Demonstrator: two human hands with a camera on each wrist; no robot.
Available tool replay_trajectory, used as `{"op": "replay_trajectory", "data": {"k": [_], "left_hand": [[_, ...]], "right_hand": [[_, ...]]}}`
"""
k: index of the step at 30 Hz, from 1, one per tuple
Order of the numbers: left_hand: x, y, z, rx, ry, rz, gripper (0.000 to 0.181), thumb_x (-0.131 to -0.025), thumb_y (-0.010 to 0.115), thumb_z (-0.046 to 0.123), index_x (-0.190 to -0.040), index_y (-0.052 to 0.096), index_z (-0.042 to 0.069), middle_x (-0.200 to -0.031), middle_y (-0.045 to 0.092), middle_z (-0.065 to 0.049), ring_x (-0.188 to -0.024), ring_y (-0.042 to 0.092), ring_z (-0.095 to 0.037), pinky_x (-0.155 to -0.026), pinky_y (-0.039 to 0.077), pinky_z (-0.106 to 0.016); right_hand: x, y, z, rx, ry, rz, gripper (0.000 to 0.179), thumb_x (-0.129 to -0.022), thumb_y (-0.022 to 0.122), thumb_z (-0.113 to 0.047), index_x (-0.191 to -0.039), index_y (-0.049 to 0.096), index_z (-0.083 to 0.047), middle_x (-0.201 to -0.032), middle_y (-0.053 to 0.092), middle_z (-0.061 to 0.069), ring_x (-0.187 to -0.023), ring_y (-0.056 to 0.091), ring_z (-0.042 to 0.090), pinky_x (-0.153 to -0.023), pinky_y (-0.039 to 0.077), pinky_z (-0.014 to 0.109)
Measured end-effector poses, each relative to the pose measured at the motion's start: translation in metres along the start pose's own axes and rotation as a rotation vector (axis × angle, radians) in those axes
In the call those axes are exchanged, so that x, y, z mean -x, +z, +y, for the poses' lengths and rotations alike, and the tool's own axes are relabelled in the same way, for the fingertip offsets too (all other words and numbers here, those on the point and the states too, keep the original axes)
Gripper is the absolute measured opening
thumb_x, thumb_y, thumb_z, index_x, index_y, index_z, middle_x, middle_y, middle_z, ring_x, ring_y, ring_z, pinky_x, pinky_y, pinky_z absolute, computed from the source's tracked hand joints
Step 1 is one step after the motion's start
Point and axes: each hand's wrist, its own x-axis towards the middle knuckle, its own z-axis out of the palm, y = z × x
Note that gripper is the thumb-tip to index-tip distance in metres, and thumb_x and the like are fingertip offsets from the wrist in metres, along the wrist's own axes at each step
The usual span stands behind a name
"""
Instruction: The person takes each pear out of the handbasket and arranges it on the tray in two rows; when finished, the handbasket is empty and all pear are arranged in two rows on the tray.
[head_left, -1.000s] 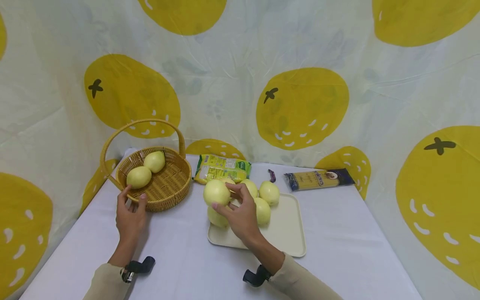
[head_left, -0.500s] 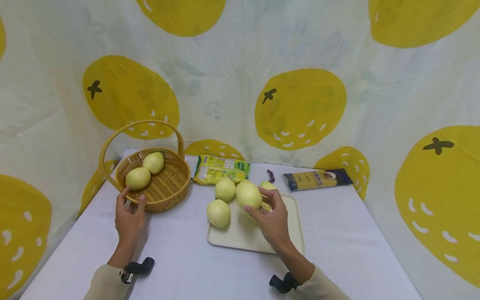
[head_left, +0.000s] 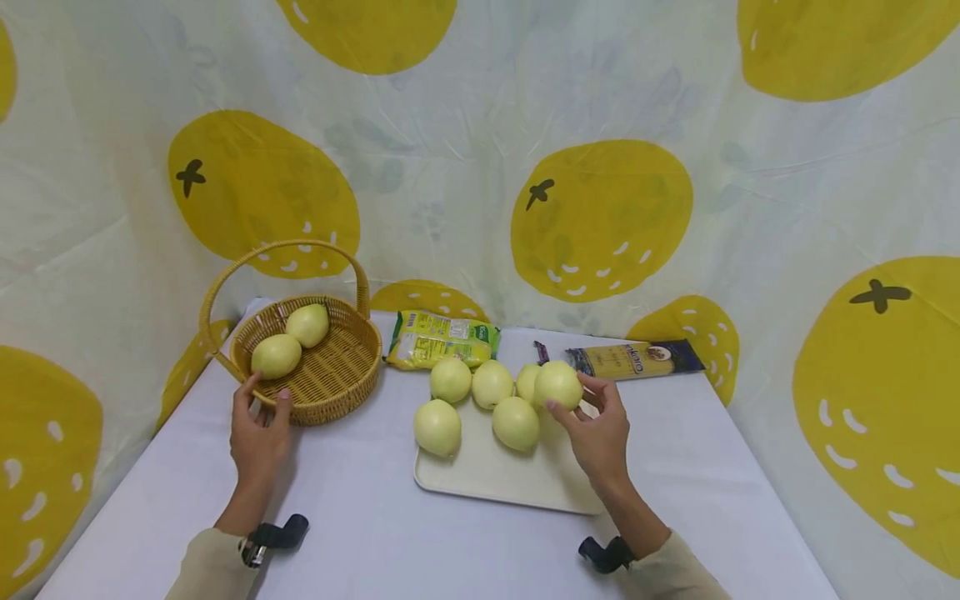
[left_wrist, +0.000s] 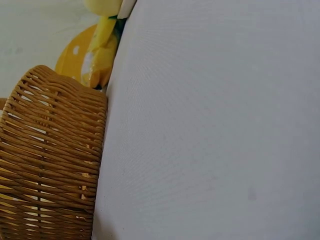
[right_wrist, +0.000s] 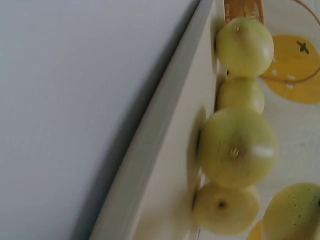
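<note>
My right hand (head_left: 603,433) pinches a pale yellow pear (head_left: 558,386) between thumb and fingers, over the right part of a cream tray (head_left: 487,479). The held pear partly overlaps another pear (head_left: 526,380) behind it. Several more pears sit on the tray, among them a front left pear (head_left: 437,427) and a middle pear (head_left: 516,423). At the left, my left hand (head_left: 258,442) holds the near rim of a wicker basket (head_left: 341,407), with thumb and forefinger at the rim. Inside that basket lie two pears, the nearer pear (head_left: 276,357) close to my forefinger.
Behind the tray lies a yellow-green food packet (head_left: 444,340). A small purple wrapped item (head_left: 542,352) and a long pack (head_left: 637,359) with dark blue ends rest at the back right. A fruit-print curtain (head_left: 450,192) hangs behind the white-covered table (head_left: 360,517).
My right hand has carried the held pear rightward across the tray, from above the left pears to its right side. The left hand and the basket have stayed put.
</note>
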Motion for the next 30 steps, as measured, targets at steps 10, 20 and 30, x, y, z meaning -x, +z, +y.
{"op": "replay_trajectory", "data": {"k": [10,20,30], "left_hand": [[-0.001,-0.001,0.000,-0.001,-0.005,0.000,0.064,-0.109,0.056,0.046,-0.166,0.033,0.030,-0.178,0.021,-0.005,-0.163,0.025,-0.033,-0.130,0.032,-0.058],[0.001,-0.001,0.000,-0.012,-0.009,0.004,0.064,-0.108,0.057,0.046,-0.165,0.034,0.030,-0.177,0.024,-0.005,-0.163,0.026,-0.033,-0.129,0.034,-0.058],[0.001,-0.002,0.002,-0.004,0.010,-0.002,0.064,-0.108,0.058,0.045,-0.165,0.035,0.028,-0.177,0.024,-0.005,-0.163,0.027,-0.033,-0.129,0.035,-0.058]], "right_hand": [[-0.023,-0.020,0.025,0.160,0.102,0.034,0.064,-0.087,0.090,-0.017,-0.140,0.055,-0.006,-0.143,0.059,0.012,-0.130,0.060,0.030,-0.092,0.055,0.008],[-0.040,-0.027,0.041,0.268,0.173,-0.029,0.051,-0.093,0.082,-0.019,-0.134,0.056,-0.004,-0.141,0.064,0.020,-0.137,0.060,0.038,-0.113,0.052,0.049],[-0.041,-0.026,0.040,0.319,0.145,-0.059,0.052,-0.093,0.083,-0.021,-0.135,0.058,-0.003,-0.144,0.059,0.021,-0.142,0.053,0.040,-0.121,0.050,0.050]]}}
